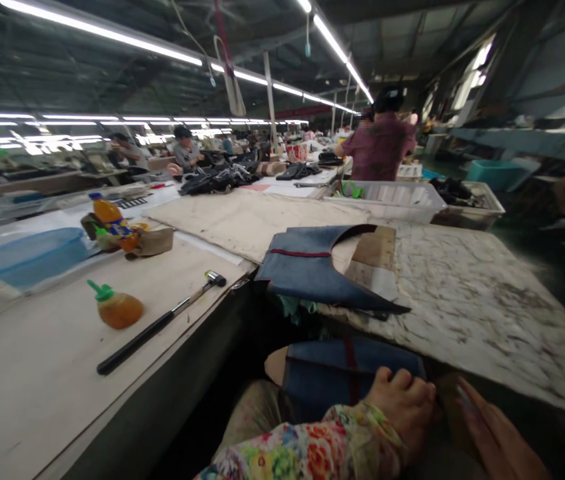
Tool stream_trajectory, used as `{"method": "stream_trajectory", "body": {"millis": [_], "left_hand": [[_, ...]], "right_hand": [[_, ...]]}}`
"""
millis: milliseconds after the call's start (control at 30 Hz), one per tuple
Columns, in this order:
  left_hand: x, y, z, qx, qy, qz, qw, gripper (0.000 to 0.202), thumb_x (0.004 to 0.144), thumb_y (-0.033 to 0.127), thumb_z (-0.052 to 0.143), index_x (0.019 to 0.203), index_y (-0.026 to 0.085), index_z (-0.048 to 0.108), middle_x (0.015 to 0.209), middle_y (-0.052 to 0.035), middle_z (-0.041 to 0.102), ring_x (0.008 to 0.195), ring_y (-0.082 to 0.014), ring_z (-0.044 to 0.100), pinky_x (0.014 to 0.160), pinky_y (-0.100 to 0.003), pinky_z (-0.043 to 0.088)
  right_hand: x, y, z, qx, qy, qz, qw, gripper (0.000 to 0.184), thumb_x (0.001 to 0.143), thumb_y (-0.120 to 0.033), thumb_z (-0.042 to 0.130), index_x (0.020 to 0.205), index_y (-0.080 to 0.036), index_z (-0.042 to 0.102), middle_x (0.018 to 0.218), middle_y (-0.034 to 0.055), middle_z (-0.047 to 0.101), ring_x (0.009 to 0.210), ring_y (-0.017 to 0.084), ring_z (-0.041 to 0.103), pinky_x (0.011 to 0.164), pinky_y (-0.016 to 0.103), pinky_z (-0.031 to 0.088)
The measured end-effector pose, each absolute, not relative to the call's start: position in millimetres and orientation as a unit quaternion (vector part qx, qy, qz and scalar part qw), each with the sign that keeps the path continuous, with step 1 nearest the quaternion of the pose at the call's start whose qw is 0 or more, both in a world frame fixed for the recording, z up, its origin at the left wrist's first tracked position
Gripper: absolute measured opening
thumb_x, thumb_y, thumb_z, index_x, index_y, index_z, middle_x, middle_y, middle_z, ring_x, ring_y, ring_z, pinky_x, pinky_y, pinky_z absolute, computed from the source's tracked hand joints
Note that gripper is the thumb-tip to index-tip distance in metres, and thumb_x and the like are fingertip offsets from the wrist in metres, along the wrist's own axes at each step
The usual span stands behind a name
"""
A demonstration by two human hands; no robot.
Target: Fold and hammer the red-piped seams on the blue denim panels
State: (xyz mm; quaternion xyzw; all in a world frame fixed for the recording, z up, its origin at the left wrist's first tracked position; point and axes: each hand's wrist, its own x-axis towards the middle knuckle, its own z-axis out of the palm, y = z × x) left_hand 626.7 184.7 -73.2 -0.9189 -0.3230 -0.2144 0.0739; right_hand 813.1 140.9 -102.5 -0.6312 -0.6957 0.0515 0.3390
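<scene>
Low in front of me, a blue leather-like piece (320, 377) with a dark red stripe and a beige end lies over my lap. My left hand (402, 405), in a floral sleeve, has its fingers curled over the right end of this piece. Close by on the right is my right hand (500, 433), blurred, with its fingers pressed together. A thin greyish edge shows at its fingertips; what it is I cannot make out. Another blue piece (302, 260) with a red strip and a curved cut-out rests on the table corner above.
On the left table lie a black-handled hammer (162, 327) and a squeeze bottle (118, 310) with a green nozzle. An orange drink bottle (112, 220) stands behind, beside a blue basin (27, 257). Plastic crates (392, 200) are at the back; a person in maroon (380, 150) stands beyond.
</scene>
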Motion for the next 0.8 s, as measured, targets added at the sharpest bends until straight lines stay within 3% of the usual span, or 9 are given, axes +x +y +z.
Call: {"method": "stream_trajectory", "body": {"millis": [133, 433, 800], "left_hand": [[620, 183, -69, -0.924, -0.329, -0.193, 0.028, 0.034, 0.089, 0.031, 0.033, 0.117, 0.013, 0.042, 0.094, -0.003, 0.051, 0.09, -0.0152, 0.043, 0.071, -0.034, 0.035], [611, 185, -67, -0.92, -0.352, -0.169, 0.025, 0.032, 0.09, 0.029, 0.032, 0.116, 0.016, 0.044, 0.095, -0.0039, 0.054, 0.093, -0.0161, 0.045, 0.074, -0.033, 0.036], [604, 185, -66, -0.912, -0.37, -0.174, 0.01, 0.029, 0.089, 0.028, 0.036, 0.113, 0.017, 0.047, 0.092, -0.0026, 0.054, 0.09, -0.0164, 0.046, 0.075, -0.032, 0.038]], "right_hand": [[802, 134, -98, -0.634, -0.702, -0.013, 0.323, 0.045, 0.087, -0.042, 0.035, 0.114, -0.012, 0.054, 0.106, 0.0114, 0.056, 0.098, 0.02, 0.053, 0.085, 0.032, 0.045], [781, 127, -49, -0.617, -0.721, -0.083, 0.305, 0.034, 0.086, -0.032, 0.043, 0.112, -0.016, 0.057, 0.103, 0.0085, 0.056, 0.095, 0.018, 0.05, 0.086, 0.033, 0.041], [762, 145, -71, -0.619, -0.74, -0.06, 0.257, 0.028, 0.087, -0.024, 0.041, 0.107, -0.014, 0.059, 0.1, 0.0077, 0.057, 0.093, 0.018, 0.049, 0.084, 0.032, 0.044]]}}
